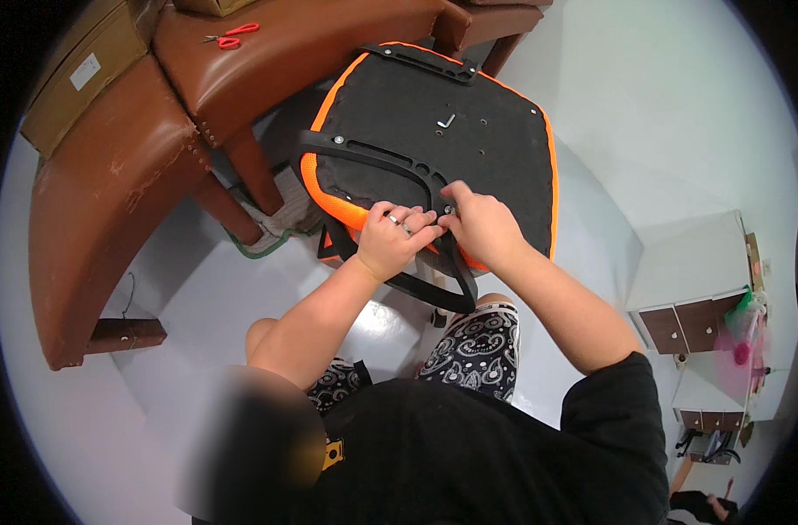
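An upturned chair seat (504, 166) with a black underside and an orange mesh edge lies in front of me. A black looped armrest (372, 156) runs along its near left side, fixed bracket against the underside. A silver bolt (338, 140) sits in the bracket's far end. At the near end, the curled fingers of my left hand (390, 241) grip the armrest. My right hand (485, 226) pinches a small silver bolt (449, 210) there, partly hidden by the fingers. An L-shaped hex key (447, 122) rests on the seat's middle.
A second black armrest bracket (425, 63) lies along the seat's far edge. Red-handled scissors (232, 37) lie on a curved brown leather bench (285, 61). A cardboard box (92, 79) stands at the far left. White cabinets (688, 271) and another person (705, 506) are at right.
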A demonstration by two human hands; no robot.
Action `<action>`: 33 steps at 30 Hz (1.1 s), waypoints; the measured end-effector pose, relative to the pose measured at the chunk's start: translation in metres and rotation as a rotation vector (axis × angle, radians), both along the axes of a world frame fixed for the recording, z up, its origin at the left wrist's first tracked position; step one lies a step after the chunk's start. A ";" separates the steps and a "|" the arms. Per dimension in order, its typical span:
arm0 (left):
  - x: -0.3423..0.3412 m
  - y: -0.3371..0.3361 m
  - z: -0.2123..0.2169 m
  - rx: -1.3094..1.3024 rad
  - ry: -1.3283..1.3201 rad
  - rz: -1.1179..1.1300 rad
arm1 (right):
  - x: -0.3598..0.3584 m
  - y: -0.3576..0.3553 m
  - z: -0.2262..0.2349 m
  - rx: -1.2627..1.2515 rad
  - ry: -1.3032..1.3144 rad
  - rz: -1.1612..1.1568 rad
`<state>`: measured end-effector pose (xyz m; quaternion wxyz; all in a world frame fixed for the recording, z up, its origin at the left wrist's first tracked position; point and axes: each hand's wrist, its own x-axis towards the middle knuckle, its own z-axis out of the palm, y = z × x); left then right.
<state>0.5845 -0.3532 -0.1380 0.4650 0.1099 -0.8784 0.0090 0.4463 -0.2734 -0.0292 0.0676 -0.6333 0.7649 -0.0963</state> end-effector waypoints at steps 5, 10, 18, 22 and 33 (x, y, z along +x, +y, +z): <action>0.001 -0.001 0.003 0.024 0.025 -0.021 | -0.011 0.011 0.005 -0.012 -0.149 0.022; 0.001 -0.004 -0.001 0.068 0.066 -0.031 | -0.027 0.016 0.013 -0.043 0.168 0.344; -0.006 -0.003 -0.005 0.057 0.133 0.004 | -0.023 -0.020 0.006 -0.015 0.032 0.269; -0.006 0.002 -0.004 0.065 0.115 -0.012 | -0.025 -0.031 -0.022 0.014 -0.065 0.041; -0.006 -0.005 -0.005 0.088 0.121 -0.044 | -0.041 -0.029 -0.041 -0.402 -0.192 0.322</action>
